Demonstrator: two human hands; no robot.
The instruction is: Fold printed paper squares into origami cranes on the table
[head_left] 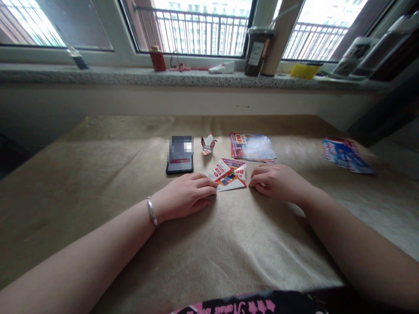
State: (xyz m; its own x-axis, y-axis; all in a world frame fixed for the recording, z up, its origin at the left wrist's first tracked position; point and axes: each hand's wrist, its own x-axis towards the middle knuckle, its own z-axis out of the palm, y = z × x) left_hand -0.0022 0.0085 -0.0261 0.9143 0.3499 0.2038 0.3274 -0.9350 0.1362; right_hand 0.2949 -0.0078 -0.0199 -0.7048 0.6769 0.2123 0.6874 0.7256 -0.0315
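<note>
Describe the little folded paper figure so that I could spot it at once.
Start at the brown table under the window. Just right of the dark phone stands the paper figure. Unlike the flat leaflets nearby, it is folded into a small upright shape.

the phone (180,155) has its upper screen pixelated. the folded leaflet (229,175) hides its left corner under fingers of the left hand (185,196); the right hand (278,182) curls its fingertips under, unseen.
</note>
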